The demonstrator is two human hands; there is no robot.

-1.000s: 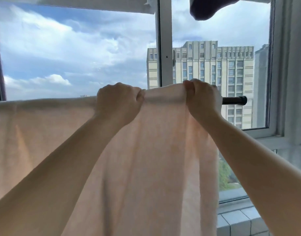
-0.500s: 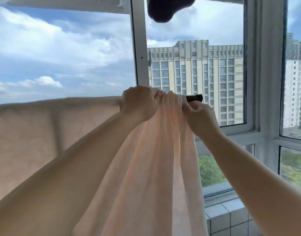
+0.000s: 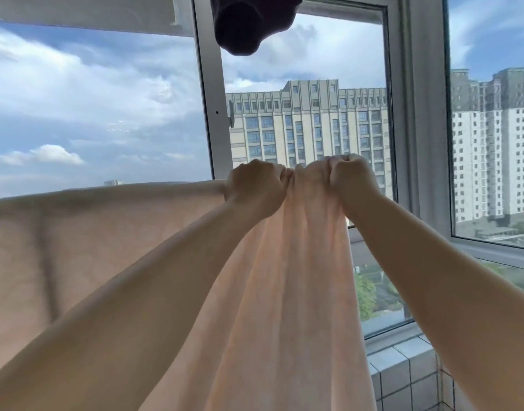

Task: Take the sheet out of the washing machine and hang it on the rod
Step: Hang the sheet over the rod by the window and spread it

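Observation:
A pale peach sheet (image 3: pixel 112 232) hangs over a horizontal rod in front of the window, stretching from the left edge to the middle. The rod itself is hidden under the cloth and my hands. My left hand (image 3: pixel 254 185) is fisted on the sheet's top edge. Close beside it, my right hand (image 3: pixel 351 180) is fisted on the sheet's right end. Between the two fists the cloth is bunched into folds that fall straight down. The washing machine is out of view.
A dark garment (image 3: pixel 251 22) hangs overhead at top centre. White window frames (image 3: pixel 208 99) stand right behind the rod, with buildings and sky beyond. A white tiled ledge (image 3: pixel 403 369) sits low at the right.
My hands have come together, gathering the sheet's right part into folds. The rod's black end, visible before, is now covered by my right hand. The view has swung to the right.

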